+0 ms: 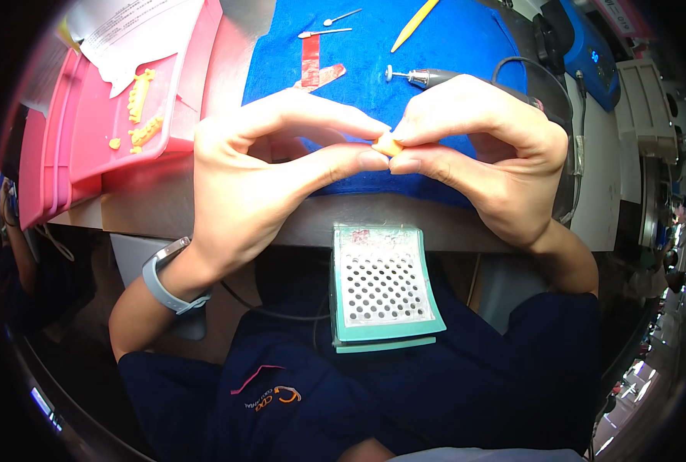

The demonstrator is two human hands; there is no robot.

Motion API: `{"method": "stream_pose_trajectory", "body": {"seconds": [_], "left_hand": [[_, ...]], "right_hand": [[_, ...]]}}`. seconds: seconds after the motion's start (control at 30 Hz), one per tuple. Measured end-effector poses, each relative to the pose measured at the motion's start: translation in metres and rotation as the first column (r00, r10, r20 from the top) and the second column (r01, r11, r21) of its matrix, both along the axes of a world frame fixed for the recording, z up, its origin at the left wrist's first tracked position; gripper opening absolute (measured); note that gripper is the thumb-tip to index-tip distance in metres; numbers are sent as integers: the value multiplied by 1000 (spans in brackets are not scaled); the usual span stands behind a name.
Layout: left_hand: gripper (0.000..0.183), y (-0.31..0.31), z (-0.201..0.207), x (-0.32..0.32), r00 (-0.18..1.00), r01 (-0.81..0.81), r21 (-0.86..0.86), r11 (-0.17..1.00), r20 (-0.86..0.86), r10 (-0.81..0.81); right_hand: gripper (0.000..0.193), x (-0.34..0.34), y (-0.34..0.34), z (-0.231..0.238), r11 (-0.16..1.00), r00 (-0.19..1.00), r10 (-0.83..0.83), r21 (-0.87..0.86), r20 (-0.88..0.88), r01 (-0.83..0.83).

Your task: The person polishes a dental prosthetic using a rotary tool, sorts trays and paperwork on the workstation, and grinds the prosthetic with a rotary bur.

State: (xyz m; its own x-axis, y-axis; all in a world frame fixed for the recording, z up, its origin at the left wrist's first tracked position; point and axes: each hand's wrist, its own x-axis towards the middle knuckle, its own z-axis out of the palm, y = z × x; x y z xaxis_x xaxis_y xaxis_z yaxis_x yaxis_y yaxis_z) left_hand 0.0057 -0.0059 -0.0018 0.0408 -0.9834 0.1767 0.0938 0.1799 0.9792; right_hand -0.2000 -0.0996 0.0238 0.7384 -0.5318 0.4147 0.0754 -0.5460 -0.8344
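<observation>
Between the fingertips of the left hand [231, 162] and right hand [534, 165], each closed in a pinch on it, sits the piece [387, 145] (long axis unclear, largely covered). It touches both hands, neither nearer: rightward of the left fingers, leftward of the right; small, yellow-orange, brightly lit.

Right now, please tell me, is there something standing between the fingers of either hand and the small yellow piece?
Nothing visible does. The left hand and the right hand both pinch the small yellow piece directly. The rotary tool lies beyond it on the blue cloth, outside that grip.
</observation>
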Motion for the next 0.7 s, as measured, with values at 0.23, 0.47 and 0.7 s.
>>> {"method": "stream_pose_trajectory", "body": {"seconds": [0.23, 0.47, 0.7], "left_hand": [[19, -1, -9, 1, 997, 64, -41, 997, -28, -65], [22, 3, -2, -1, 996, 85, -14, 996, -6, -85], [21, 3, -4, 0, 995, 104, -3, 995, -6, -104]], "right_hand": [[25, 1, 6, 2, 990, 1000, -24, 142, -2, 24], [20, -2, 1, -2, 992, 999, 29, 120, -31, -26], [18, -1, 5, -2, 981, 1000, 15, 192, -19, -11]]}}
